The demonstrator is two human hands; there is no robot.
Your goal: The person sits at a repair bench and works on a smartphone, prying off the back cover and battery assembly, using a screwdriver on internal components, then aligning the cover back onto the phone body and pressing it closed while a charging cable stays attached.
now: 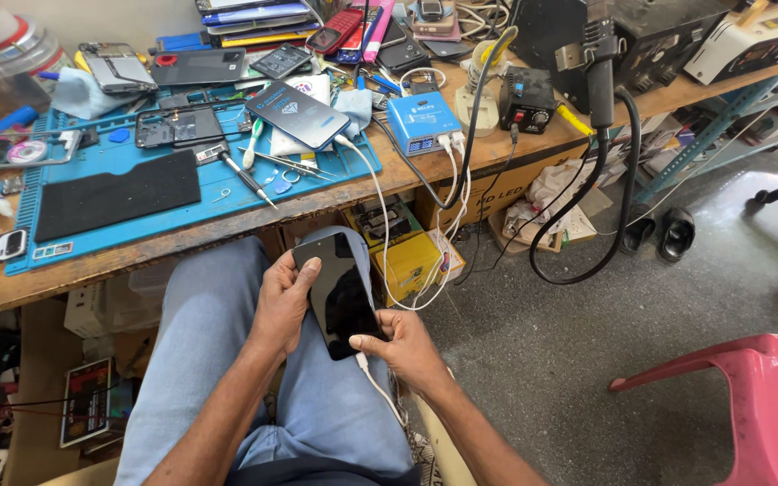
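A black smartphone [342,292] with a dark screen rests over my lap, held in both hands. My left hand [283,301] grips its left edge, thumb on the glass near the top. At the bottom end, my right hand [404,349] pinches the phone, where a white cable [380,389] plugs into it. A second dark phone [297,114] lies on the blue work mat [173,211], with another white cable running from it to a small blue power box [421,121].
The wooden bench [389,175] holds tweezers, screwdrivers, opened phones and a stack of handsets at the back. A black hot-air station with hose [601,90] stands at right. A pink plastic chair [749,396] is at lower right, sandals [659,232] and boxes under the bench.
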